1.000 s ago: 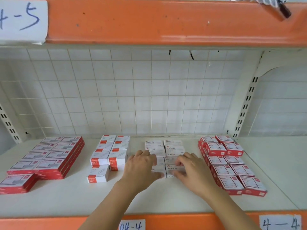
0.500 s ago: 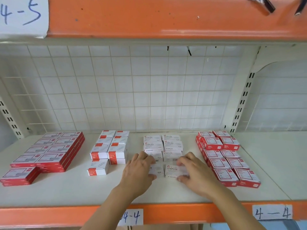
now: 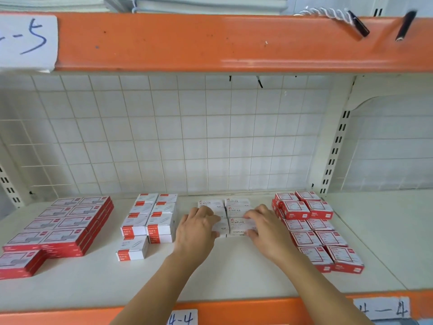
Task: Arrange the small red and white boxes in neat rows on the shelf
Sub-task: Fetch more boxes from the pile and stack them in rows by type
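My left hand (image 3: 195, 231) and right hand (image 3: 267, 231) grip the near staples boxes (image 3: 237, 225) from either side, mid-shelf (image 3: 222, 277). Their long axes run left-right, printed tops upward, in two columns receding far.

Red-and-white boxes (image 3: 236, 225) — orange shelf edge (image 3: 234, 43)
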